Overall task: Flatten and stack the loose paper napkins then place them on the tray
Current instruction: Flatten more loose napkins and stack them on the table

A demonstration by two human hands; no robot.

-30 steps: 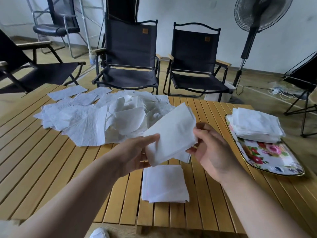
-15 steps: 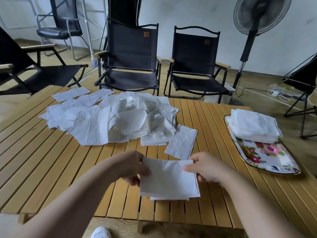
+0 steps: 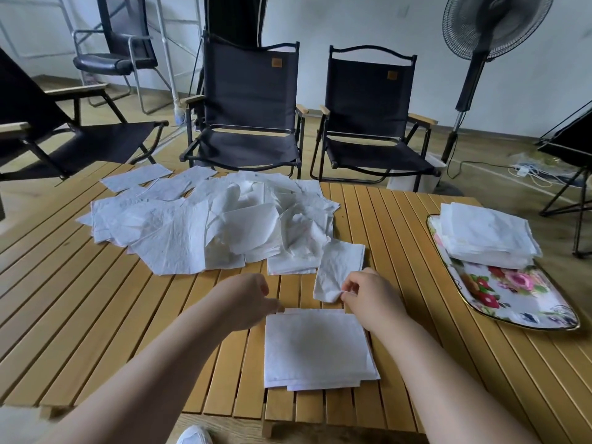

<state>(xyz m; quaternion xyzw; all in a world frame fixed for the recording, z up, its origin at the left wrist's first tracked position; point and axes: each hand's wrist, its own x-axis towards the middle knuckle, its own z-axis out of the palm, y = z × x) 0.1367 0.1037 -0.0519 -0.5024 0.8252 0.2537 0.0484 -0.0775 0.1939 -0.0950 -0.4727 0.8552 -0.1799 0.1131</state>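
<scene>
Pinching the next loose napkin (image 3: 339, 267), right grip (image 3: 371, 296); left grip (image 3: 246, 299) slack, empty; prior sheet (image 3: 315, 341) now laid on near-edge stack (image 3: 323, 385).

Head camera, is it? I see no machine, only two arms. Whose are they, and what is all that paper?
There is no robot here: a person wears one camera on the head, looking forward and down, so the arms are their own. The right hand pinches a corner of a crumpled napkin. The left hand, curled, is by the far corner of a small flat stack in front; whether it holds anything is hidden. On the slatted wooden table lie a loose pile of napkins and, to the right, a flowered tray bearing a finished stack.
</scene>
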